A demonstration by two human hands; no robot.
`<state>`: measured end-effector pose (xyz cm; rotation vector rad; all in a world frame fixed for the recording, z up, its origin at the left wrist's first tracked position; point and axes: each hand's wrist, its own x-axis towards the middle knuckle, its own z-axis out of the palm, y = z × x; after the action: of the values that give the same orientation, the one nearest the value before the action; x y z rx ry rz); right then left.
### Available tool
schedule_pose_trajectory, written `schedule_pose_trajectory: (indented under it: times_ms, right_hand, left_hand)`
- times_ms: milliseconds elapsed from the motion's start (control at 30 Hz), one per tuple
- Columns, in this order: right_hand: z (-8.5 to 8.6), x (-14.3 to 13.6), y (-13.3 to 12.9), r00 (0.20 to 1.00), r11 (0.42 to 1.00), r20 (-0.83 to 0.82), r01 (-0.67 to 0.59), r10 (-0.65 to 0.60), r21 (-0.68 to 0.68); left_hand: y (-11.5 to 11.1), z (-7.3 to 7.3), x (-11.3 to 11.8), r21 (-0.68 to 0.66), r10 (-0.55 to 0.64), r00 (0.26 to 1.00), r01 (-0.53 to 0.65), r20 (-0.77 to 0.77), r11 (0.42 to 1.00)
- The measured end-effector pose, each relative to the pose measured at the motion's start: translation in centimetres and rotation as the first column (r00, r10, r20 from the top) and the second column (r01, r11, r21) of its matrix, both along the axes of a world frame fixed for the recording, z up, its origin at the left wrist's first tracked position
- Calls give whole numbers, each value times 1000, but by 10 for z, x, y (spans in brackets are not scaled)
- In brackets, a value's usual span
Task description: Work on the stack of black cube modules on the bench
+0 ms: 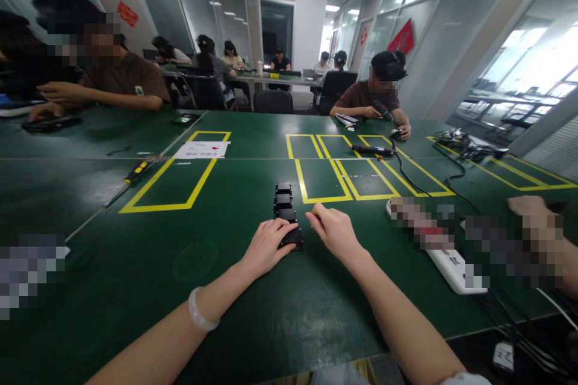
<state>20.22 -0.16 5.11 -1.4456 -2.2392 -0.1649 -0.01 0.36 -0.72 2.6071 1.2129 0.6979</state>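
A short row of small black box-shaped parts (283, 200) lies on the green table (135, 264), running away from me. My left hand (267, 245) rests on the nearest black part (292, 236), fingers curled over its left side. My right hand (333, 231) sits just right of that part, fingers pinched together; whether it holds anything small is hard to tell. A white bangle is on my left wrist.
Yellow taped rectangles (174, 183) mark the table. A white power strip (451, 264) with cables lies at right, beside another person's hand (533, 216). A yellow-black tool (136, 172), a white paper (201, 149) and an electric screwdriver (371, 149) lie farther away. Several people sit around the tables.
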Motion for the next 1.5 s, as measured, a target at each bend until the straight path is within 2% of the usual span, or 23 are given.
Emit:
schedule_pose_trajectory:
  times_ms: [600,1000,1500]
  right_hand:
    - [0,2,1,1000,999,-10,16,-17,-31]
    - [-5,0,1,999,1000,-47,-26,25,-18]
    - [1,-1,0,1000,999,-20,-6,6,-36]
  left_hand:
    - [0,0,0,-7,4,1000,-4,12,1000]
    - [-1,2,1,-6,8,1000,-8,3,1000]
    - [-1,2,1,-9,2,1000,-2,8,1000]
